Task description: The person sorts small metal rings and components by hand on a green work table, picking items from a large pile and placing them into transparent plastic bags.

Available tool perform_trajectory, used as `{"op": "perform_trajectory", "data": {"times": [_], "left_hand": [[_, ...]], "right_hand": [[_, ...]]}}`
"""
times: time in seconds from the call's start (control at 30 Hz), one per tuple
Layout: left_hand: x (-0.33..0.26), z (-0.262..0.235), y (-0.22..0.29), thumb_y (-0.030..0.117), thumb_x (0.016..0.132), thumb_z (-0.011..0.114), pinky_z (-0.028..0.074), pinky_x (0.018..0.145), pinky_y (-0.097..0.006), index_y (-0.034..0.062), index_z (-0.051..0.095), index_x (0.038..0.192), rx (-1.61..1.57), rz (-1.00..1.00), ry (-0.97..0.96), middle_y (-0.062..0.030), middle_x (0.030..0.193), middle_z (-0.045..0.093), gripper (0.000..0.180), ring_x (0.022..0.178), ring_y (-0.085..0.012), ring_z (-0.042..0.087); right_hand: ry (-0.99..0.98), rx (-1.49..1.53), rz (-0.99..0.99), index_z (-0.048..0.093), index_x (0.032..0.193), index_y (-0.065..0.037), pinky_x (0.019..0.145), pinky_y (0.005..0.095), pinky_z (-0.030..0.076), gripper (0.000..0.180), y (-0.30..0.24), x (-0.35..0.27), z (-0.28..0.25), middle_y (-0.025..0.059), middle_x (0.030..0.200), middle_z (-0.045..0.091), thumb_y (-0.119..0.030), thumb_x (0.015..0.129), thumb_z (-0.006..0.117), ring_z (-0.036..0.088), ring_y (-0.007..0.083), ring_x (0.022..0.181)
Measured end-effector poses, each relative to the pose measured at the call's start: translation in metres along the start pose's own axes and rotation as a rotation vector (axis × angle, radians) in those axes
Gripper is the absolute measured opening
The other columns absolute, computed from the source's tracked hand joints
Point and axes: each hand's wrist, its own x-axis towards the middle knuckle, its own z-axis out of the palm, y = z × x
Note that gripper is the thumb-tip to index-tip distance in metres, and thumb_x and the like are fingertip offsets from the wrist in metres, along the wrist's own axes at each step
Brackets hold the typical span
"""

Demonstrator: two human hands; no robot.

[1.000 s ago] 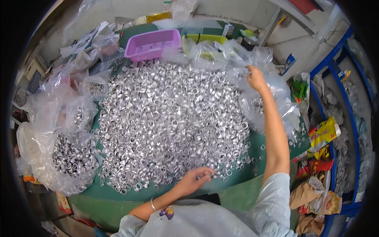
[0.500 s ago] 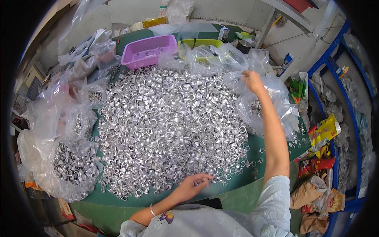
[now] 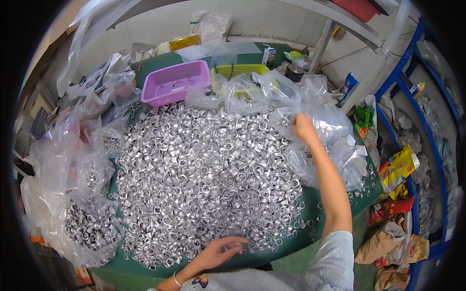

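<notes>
A wide heap of shiny silver metal rings covers the middle of the green table. My left hand lies at the heap's near edge, its fingers stretched to the right and the thumb apart. Nothing shows in it. My right arm reaches to the far right of the heap. There my right hand is closed beside clear plastic bags; its fingertips are mostly hidden, so what they hold cannot be made out. Rings show through the plastic next to that hand.
Behind the heap stand a purple tub with a few rings and a yellow-green tub partly under plastic. Bags of rings line the left side. A dark can and drink carton stand behind. Blue shelving rises right.
The view has tilted, so the scene sits lower. My right hand has come slightly nearer, its fingers now more hidden. My left hand has shifted a little left and its fingers have straightened.
</notes>
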Motion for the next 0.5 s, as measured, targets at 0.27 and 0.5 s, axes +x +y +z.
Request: {"op": "perform_trajectory", "data": {"times": [0.27, 0.5], "left_hand": [[-0.013, -0.018, 0.011, 0.009, 0.086, 0.056, 0.040, 0.057, -0.018, 0.0075, 0.057, 0.114, -0.110, -0.105, 0.130, 0.0003, 0.084, 0.060, 0.028, 0.069, -0.0033, 0.049], [-0.009, -0.027, 0.019, 0.006, 0.086, 0.054, 0.040, 0.055, -0.018, 0.0062, 0.058, 0.113, -0.064, -0.073, 0.158, -0.0010, 0.082, 0.061, 0.027, 0.069, -0.0038, 0.051]], "right_hand": [[0.139, 0.225, -0.245, 0.061, 0.087, -0.002, 0.079, 0.0405, 0.045, 0.018, -0.013, -0.010, -0.024, 0.0220, 0.094, 0.058, -0.005, 0.070, 0.053, 0.056, 0.0376, 0.089], [-0.068, -0.026, -0.323, 0.059, 0.090, -0.003, 0.078, 0.0438, 0.045, 0.021, -0.014, 0.003, -0.010, 0.0199, 0.093, 0.057, 0.003, 0.074, 0.047, 0.056, 0.0380, 0.092]]}}
